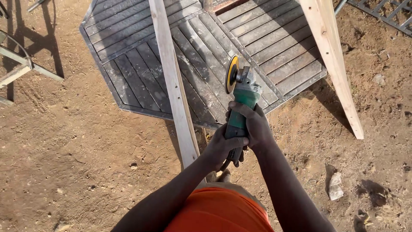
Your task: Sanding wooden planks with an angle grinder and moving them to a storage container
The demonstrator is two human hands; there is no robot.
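Nearest to us, both our hands close around the one angle grinder [240, 101]: the left hand [223, 148] has its fingers wrapped about the rear of the green body where the cord leaves, and the right hand [253, 126] has its fingers clasped over the body just ahead of it. The grinder is held in the air above the near edge of the metal panel [141, 81], its yellow-rimmed disc [232, 74] upright and edge-on, and we cannot tell whether it touches the slats. We judge the work on the panel barely begun, since we see no fresh bright marks on the dusty grey surface. Counting outward: two hands, one grinder, one disc, one slatted panel, two pale wooden planks [174, 86] leaning across it, and one crumpled scrap [335, 186] on the dirt ground [64, 146].
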